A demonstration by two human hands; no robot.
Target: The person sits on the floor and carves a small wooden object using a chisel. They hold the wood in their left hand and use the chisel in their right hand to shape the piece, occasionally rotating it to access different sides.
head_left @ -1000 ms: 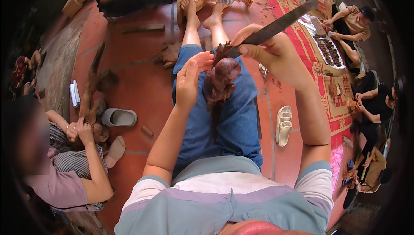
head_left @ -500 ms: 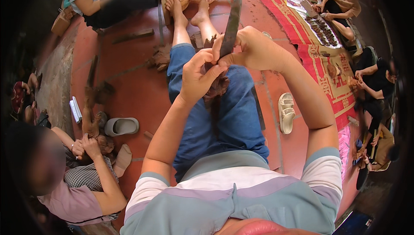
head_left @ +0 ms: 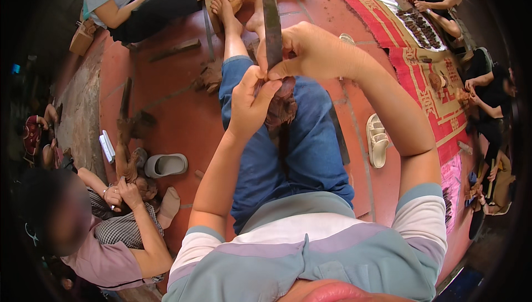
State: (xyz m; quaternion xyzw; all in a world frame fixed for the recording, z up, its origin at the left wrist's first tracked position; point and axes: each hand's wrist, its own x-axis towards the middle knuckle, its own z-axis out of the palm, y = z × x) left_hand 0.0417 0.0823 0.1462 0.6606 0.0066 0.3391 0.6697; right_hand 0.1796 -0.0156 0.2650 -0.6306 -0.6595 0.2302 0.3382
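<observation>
A long, flat, dark metal blade stands nearly upright in front of me, above my lap. My right hand is closed around its lower part, with the thumb and fingers pinching it from the right. My left hand meets it from the left, its thumb and fingers pinched at the blade's lower end, beside the right thumb. Just below the hands, a rough reddish-brown carved wooden piece rests between my thighs in blue trousers. Part of it is hidden by my left hand.
Wood scraps lie on the red tiles beside my left leg. A beige sandal is to my right, a grey clog to my left. Other people work around me; one sits close at left. A red patterned mat stretches along the right.
The blade and both hands have shifted left, and the blade now points more straight up. The view has turned slightly. Both hands keep their hold.
</observation>
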